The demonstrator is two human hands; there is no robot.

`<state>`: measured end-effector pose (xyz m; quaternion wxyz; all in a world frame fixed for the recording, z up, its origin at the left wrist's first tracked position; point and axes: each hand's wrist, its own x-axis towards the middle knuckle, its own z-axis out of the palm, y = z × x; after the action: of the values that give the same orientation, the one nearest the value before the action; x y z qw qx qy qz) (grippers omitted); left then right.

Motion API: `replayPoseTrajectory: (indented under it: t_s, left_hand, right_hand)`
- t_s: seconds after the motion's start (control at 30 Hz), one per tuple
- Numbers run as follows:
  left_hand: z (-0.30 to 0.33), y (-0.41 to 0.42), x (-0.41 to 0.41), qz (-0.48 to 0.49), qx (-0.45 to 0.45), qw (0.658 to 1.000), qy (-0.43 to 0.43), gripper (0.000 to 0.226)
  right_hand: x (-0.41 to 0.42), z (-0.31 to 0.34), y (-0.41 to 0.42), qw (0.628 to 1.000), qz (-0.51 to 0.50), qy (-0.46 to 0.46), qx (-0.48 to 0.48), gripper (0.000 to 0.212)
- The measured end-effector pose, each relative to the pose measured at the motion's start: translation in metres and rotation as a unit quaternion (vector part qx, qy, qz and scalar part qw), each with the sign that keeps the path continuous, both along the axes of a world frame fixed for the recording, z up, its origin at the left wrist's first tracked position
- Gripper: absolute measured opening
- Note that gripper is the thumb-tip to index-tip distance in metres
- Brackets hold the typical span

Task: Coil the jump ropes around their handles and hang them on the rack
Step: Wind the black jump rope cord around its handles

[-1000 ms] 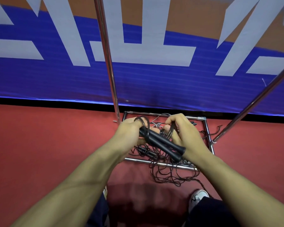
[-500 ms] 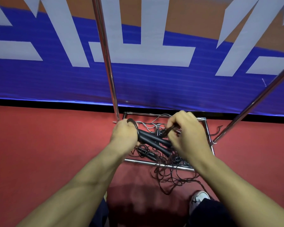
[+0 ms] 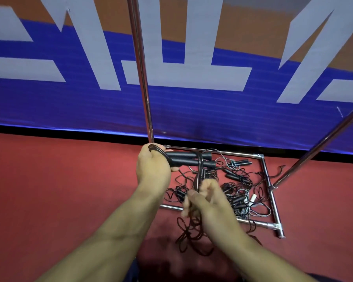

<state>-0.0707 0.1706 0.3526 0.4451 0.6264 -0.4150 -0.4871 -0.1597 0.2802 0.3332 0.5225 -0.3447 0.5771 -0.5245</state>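
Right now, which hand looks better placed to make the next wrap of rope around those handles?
The right hand, probably. It pinches the rope running down from the black handles, so it can wind on. The left hand grips the handles' end, steadying them.

Bright, even indoor light, source out of frame; colours saturated on the blue wall banner (image 3: 192,110) and red floor (image 3: 49,190). Soft dark shadow pooled on floor at bottom centre, between the forearms. Thin specular streaks along chrome rack poles (image 3: 142,78) and base bars, plus a pale glow line at banner's lower edge. Strong wide-angle distortion: poles splay outward, banner edge bows, forearms stretched toward lower corners. Motion blur on right hand (image 3: 204,198) and the rope (image 3: 198,180) it holds; fingers smeared. Left hand (image 3: 153,167) and handles (image 3: 190,158) fairly sharp. Rope tangle on floor moderately crisp, slight softness overall, compression noise.
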Motion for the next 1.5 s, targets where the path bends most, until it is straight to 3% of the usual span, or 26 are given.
replayPoseTrajectory:
  t_s: [0.03,0.1,0.17,0.3,0.4,0.53,0.63,0.77,0.97,1.1,1.27,1.43,1.5]
  left_hand:
    - [0.001,0.002,-0.001,-0.008,-0.003,1.0,0.009,0.036]
    - [0.003,0.005,-0.004,-0.021,-0.007,0.999,0.026,0.035]
    - [0.004,0.006,-0.004,-0.021,-0.002,0.999,0.041,0.034]
    - [0.005,0.004,0.001,-0.012,0.033,0.997,0.074,0.031]
    - [0.006,0.006,-0.001,-0.021,0.06,0.994,0.088,0.03]
    - [0.01,0.01,-0.002,-0.026,0.068,0.991,0.111,0.028]
    - [0.011,0.011,0.0,-0.032,0.065,0.991,0.112,0.027]
    - [0.011,0.013,-0.001,-0.047,0.061,0.992,0.1,0.029]
    - [0.013,0.027,-0.009,-0.121,0.05,0.982,0.136,0.028]
    - [0.015,0.027,-0.008,-0.214,0.034,0.96,0.178,0.028]
    - [0.015,0.026,0.001,-0.375,-0.011,0.917,0.136,0.02]
    - [0.008,0.025,0.003,-0.411,-0.055,0.902,0.119,0.02]
    - [0.007,0.023,0.004,-0.421,-0.112,0.897,0.071,0.027]
  right_hand:
    - [0.003,-0.003,-0.002,0.992,-0.017,-0.114,0.05,0.025]
    - [0.005,-0.005,-0.008,0.976,-0.031,-0.196,0.09,0.02]
    - [0.0,-0.006,-0.013,0.986,-0.023,-0.145,0.074,0.004]
    - [-0.014,-0.012,-0.022,0.998,-0.021,0.04,0.032,0.03]
    - [-0.022,-0.012,-0.026,0.994,-0.068,0.089,0.013,0.037]
    - [-0.029,-0.007,-0.025,0.991,-0.068,0.11,-0.044,0.01]
    - [-0.032,-0.011,-0.022,0.993,-0.032,0.078,-0.085,0.017]
    - [-0.034,-0.013,-0.021,0.992,-0.028,0.07,-0.102,0.063]
    - [-0.03,-0.014,-0.036,0.995,-0.063,-0.043,-0.068,0.069]
    - [-0.037,-0.009,-0.039,0.99,-0.089,-0.092,-0.061,0.049]
    - [-0.048,0.002,-0.042,0.975,-0.112,-0.189,-0.043,0.03]
    - [-0.053,-0.001,-0.042,0.969,-0.085,-0.231,-0.033,0.024]
    - [-0.052,-0.004,-0.041,0.966,-0.077,-0.246,-0.019,0.029]
